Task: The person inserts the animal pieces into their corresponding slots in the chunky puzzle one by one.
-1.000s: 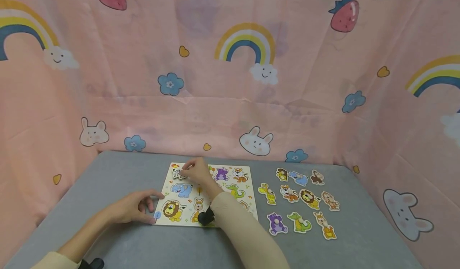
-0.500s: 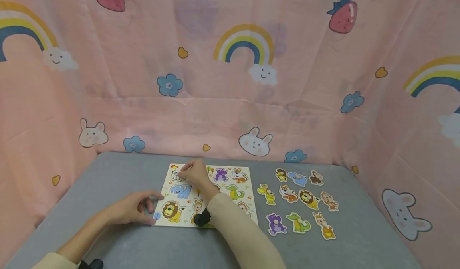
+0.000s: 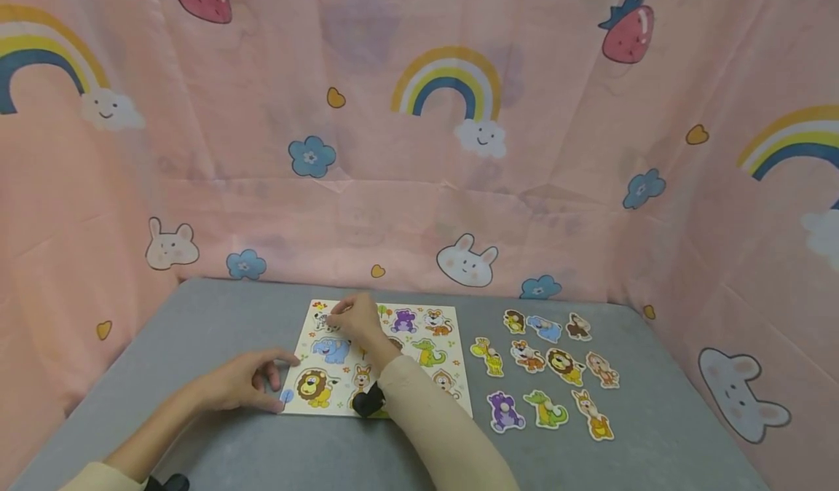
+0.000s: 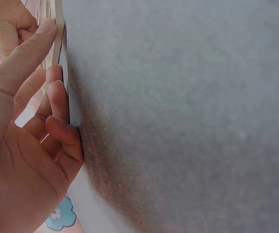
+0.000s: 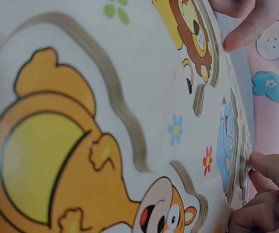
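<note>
A pale wooden puzzle board with animal recesses lies on the table. My right hand is over its far left part, thumb and finger pinching a zebra puzzle piece, partly covered by the fingertips. In the right wrist view, the piece's edge sits at the board surface beyond the elephant recess. My left hand rests at the board's left side, index fingertip and thumb touching its edge. The left wrist view shows the thumb against the board's edge and the other fingers loosely bent on the table.
Right of the board lie several loose knobbed animal pieces, among them a giraffe, purple hippo, crocodile, lion and kangaroo. A pink printed curtain hangs behind the grey table.
My right hand has shifted slightly left with the zebra piece, which now lies flatter against the board. The left hand, board and loose pieces have stayed put.
</note>
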Demonstrator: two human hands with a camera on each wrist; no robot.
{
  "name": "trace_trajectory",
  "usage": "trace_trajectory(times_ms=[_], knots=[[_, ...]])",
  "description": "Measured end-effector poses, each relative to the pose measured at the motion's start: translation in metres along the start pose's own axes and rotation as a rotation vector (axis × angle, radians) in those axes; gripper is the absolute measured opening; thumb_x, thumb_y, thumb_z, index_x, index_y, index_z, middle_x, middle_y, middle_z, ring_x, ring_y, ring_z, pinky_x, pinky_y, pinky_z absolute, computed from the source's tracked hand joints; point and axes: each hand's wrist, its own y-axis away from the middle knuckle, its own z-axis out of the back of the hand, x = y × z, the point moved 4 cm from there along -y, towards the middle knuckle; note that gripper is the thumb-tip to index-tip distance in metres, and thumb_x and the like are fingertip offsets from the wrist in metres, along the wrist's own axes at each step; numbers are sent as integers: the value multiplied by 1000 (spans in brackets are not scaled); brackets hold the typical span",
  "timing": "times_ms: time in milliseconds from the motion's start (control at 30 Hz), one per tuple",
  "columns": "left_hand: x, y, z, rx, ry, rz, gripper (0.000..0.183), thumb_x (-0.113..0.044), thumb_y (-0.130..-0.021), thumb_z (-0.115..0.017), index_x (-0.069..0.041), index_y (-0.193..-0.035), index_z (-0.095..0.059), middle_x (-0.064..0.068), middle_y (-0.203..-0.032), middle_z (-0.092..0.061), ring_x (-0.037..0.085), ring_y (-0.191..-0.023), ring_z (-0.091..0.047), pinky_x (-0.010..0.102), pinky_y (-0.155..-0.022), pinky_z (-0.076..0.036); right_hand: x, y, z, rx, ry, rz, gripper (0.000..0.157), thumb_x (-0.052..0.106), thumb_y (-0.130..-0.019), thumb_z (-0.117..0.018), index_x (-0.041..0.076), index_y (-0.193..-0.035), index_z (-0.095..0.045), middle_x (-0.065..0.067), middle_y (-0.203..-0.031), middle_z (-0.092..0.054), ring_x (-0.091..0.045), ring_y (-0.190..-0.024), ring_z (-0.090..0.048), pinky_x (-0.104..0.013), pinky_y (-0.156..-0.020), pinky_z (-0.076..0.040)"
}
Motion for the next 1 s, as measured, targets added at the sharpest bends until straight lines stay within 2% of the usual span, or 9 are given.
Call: trace_trajectory(times_ms=[233,767,1000], knots=[[2,0,0,-4,12,5,64,-11,-78,-89,0,-132,-57,6,-88,-57,14,-66,-51,25,-58,-43,1,0,1,-4,16,20,11,10,-82,-84,9,-77,-74,0,-83,-60,-13,-69,-56,-26,-58,-47],[0,0,-1,-5,2,16,64,-12,-77,-90,0,-132,-57,6,-88,-57,14,-66,-52,25,-58,-43,4,2,3,3,83,-14,15,13,-85,-83,10,-75,-72,0,-85,-57,-15,-75,-55,-26,-59,-47],[1,0,-1,-10,-10,10,64,-13,-77,-90,-1,-131,-58,6,-88,-57,14,-65,-52,25,-57,-43,6,4,3,-10,42,-3,12,11,-84,-83,9,-77,-74,-1,-86,-59,-14,-70,-57,-27,-58,-47]])
